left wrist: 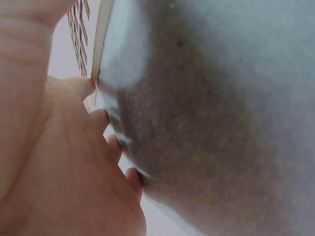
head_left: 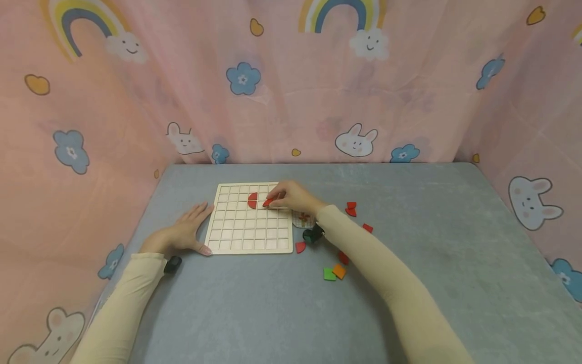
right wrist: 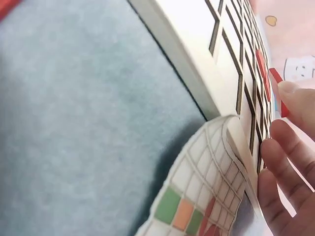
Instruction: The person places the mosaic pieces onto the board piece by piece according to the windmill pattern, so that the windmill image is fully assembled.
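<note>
A pale wooden grid board [head_left: 250, 236] lies on the table. Two red quarter-round pieces [head_left: 252, 201] sit in neighbouring cells in its upper half, together making a half disc. Over the board, my right hand [head_left: 294, 196] pinches another red piece [head_left: 267, 203]; in the right wrist view, that red piece [right wrist: 283, 105] stands tilted by the thumb. My left hand [head_left: 184, 232] rests at the board's left side, fingers spread, with thumb and a fingertip against its edge. A card with a printed grid pattern [head_left: 303, 219] lies at the board's right edge, partly beneath my right wrist.
Several loose red pieces [head_left: 300, 247] are scattered to the right of the board, some close to my right forearm. A green square [head_left: 329, 274] and an orange square [head_left: 339, 271] touch nearer the front. A pink printed curtain [head_left: 291, 101] hangs behind the grey table [head_left: 227, 303].
</note>
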Motion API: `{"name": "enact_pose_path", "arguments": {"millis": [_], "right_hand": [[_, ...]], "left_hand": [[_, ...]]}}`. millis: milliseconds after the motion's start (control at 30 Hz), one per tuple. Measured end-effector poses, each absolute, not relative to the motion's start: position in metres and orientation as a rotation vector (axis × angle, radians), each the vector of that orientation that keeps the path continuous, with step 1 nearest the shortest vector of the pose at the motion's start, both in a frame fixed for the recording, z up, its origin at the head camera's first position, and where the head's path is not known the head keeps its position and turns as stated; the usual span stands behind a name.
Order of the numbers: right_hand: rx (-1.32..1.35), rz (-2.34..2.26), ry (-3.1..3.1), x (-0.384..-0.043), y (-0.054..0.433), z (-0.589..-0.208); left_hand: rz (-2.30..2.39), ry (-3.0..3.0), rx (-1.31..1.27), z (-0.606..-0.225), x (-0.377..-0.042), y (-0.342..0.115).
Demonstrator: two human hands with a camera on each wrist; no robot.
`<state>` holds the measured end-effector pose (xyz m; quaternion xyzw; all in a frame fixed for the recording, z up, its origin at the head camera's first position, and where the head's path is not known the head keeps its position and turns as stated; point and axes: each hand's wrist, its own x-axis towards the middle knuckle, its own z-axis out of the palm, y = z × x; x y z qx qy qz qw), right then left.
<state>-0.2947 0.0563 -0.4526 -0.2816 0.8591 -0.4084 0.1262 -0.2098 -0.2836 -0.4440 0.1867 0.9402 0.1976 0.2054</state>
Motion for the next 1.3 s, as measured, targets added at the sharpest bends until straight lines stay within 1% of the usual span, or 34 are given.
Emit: {"name": "enact_pose_path", "arguments": {"millis": [267,600,1000,1300], "right_hand": [[-0.841,-1.139,2.487,-0.297,0.048,-0.45],[-0.839,-1.122,2.505,-0.297,0.044,-0.457],[-0.606,-1.288,2.415,-0.304,0.049,-0.46],[-0.571,-1.317,2.374,-0.303,0.048,-0.458]], "left_hand": [[0.545,2.612,0.499,-0.443,-0.209,-0.283],[0.509,2.618,0.485,-0.444,-0.208,-0.279],[0.51,2.622,0.479,-0.441,-0.209,-0.279],[0.497,2.626,0.479,-0.441,-0.209,-0.278]]}}
